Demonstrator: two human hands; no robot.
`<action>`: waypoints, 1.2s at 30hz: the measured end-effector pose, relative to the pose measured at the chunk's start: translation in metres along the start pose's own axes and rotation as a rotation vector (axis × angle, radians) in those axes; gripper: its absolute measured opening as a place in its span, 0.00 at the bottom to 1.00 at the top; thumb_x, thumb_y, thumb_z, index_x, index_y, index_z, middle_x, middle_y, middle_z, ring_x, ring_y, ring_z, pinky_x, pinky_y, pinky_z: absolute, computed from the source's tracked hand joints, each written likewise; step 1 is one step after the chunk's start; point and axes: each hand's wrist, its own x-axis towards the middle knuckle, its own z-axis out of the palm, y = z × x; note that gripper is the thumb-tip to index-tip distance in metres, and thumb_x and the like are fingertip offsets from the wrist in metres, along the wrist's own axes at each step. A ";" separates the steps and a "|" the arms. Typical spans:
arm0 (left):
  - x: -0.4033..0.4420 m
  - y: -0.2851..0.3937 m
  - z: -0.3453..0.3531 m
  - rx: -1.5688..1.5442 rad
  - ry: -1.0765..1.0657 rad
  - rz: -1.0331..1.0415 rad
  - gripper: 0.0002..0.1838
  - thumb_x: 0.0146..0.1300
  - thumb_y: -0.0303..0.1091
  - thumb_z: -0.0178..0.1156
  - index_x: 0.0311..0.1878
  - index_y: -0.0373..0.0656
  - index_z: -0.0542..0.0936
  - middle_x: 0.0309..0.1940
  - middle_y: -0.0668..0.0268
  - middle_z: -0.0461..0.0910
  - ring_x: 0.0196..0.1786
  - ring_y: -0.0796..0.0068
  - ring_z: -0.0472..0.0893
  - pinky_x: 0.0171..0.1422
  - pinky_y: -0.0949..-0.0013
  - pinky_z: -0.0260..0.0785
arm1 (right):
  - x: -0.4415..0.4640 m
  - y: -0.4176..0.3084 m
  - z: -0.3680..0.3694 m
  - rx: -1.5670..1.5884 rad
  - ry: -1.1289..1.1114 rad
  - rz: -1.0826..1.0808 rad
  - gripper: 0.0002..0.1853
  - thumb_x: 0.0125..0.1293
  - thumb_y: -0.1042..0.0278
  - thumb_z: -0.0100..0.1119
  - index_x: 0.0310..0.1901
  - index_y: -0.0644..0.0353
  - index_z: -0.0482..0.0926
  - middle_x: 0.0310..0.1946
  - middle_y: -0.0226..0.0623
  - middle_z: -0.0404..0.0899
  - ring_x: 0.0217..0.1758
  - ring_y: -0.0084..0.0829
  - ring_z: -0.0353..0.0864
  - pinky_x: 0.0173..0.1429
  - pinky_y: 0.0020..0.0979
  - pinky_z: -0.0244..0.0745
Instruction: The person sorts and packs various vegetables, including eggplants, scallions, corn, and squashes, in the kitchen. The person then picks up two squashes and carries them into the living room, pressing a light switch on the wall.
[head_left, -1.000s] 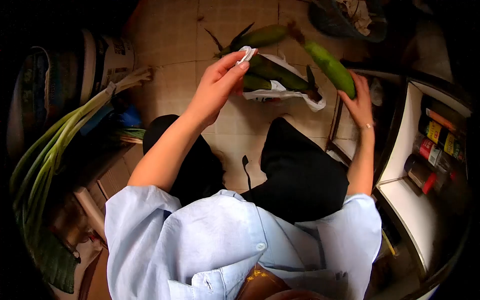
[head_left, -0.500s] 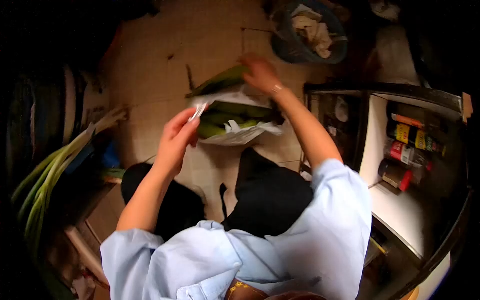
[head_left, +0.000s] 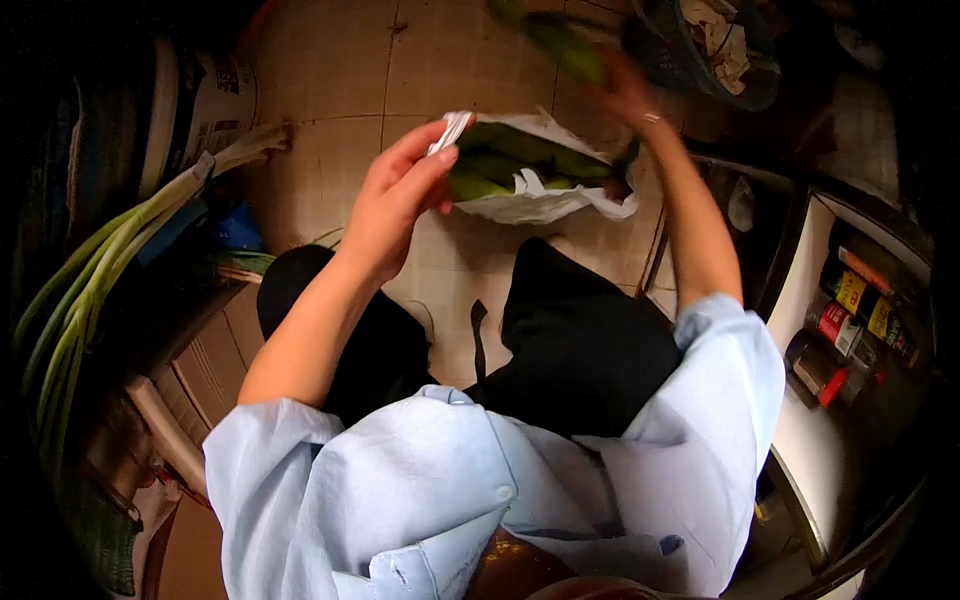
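Looking down over a pale blue shirt, soft and wrinkly, with a small round button on the front, then onto black trousers, matte and plain, knees bent and apart. Pinching the bunched-up handle of a thin, crinkly white plastic bag with the left hand, thumb pressed against fingertips. Sitting inside that bag on the floor, mouth gaping open: several fat, tapered, unshucked corn ears, husks smooth and dark green. Over to the left, got long green onions too, slick ribbony leaves fading into pale shafts. On the opposite side, a white-walled cabinet full of small bottles, shiny with red and yellow labels. Reaching out past the bag with the right hand, thin band around the wrist, and gripping one end of a loose corn ear, up near the top edge of the view. Can't tell the exact finger placement, way too blurry. Farthest out, seeing glossy beige floor tiles with dark grout lines, plus a round bluish see-through plastic bin holding crumpled paper, right near the right hand.
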 end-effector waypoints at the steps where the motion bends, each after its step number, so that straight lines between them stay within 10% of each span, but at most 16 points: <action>1: 0.003 0.000 0.002 -0.003 -0.004 0.005 0.20 0.64 0.37 0.55 0.57 0.38 0.72 0.28 0.76 0.70 0.29 0.86 0.66 0.35 0.79 0.62 | -0.013 -0.039 -0.066 0.064 -0.104 0.087 0.35 0.58 0.51 0.60 0.63 0.58 0.64 0.58 0.49 0.69 0.61 0.47 0.67 0.64 0.44 0.64; 8: 0.017 -0.001 0.008 -0.015 -0.072 0.051 0.19 0.65 0.39 0.54 0.56 0.40 0.73 0.27 0.77 0.68 0.29 0.87 0.64 0.36 0.78 0.62 | -0.093 -0.175 -0.228 -0.305 -0.393 -0.042 0.36 0.45 0.66 0.66 0.61 0.48 0.68 0.46 0.40 0.72 0.50 0.44 0.70 0.52 0.42 0.67; 14: 0.013 -0.014 -0.004 0.045 -0.116 0.151 0.26 0.62 0.46 0.58 0.59 0.41 0.72 0.35 0.72 0.77 0.33 0.84 0.72 0.37 0.78 0.65 | -0.062 -0.229 -0.060 -0.307 -0.249 -0.269 0.28 0.53 0.64 0.62 0.58 0.53 0.69 0.49 0.45 0.71 0.53 0.45 0.70 0.54 0.42 0.67; 18: 0.015 -0.002 -0.024 -0.095 0.035 0.107 0.21 0.63 0.43 0.57 0.54 0.40 0.75 0.31 0.73 0.76 0.27 0.84 0.71 0.34 0.79 0.64 | -0.051 -0.216 -0.020 0.337 -0.270 -0.316 0.18 0.58 0.72 0.55 0.51 0.59 0.74 0.48 0.46 0.75 0.54 0.45 0.72 0.59 0.41 0.66; 24: 0.015 0.004 -0.041 -0.076 -0.032 0.081 0.14 0.65 0.34 0.52 0.50 0.39 0.78 0.24 0.76 0.74 0.24 0.86 0.67 0.34 0.82 0.60 | -0.102 -0.092 -0.051 0.085 0.317 0.315 0.19 0.65 0.65 0.51 0.55 0.63 0.71 0.43 0.49 0.78 0.45 0.47 0.78 0.49 0.40 0.72; 26: 0.016 0.004 -0.040 -0.053 -0.042 0.070 0.14 0.65 0.32 0.50 0.49 0.38 0.78 0.24 0.76 0.73 0.24 0.86 0.66 0.34 0.81 0.60 | -0.120 -0.060 -0.039 0.233 -0.150 0.641 0.25 0.64 0.58 0.53 0.57 0.66 0.68 0.45 0.51 0.77 0.46 0.47 0.77 0.48 0.39 0.72; 36: 0.020 0.005 -0.043 -0.112 -0.044 0.071 0.14 0.65 0.29 0.49 0.50 0.35 0.78 0.30 0.73 0.75 0.27 0.84 0.67 0.38 0.81 0.60 | -0.152 -0.080 -0.059 0.711 -0.202 1.126 0.22 0.58 0.64 0.57 0.54 0.61 0.71 0.36 0.33 0.77 0.31 0.22 0.74 0.30 0.25 0.71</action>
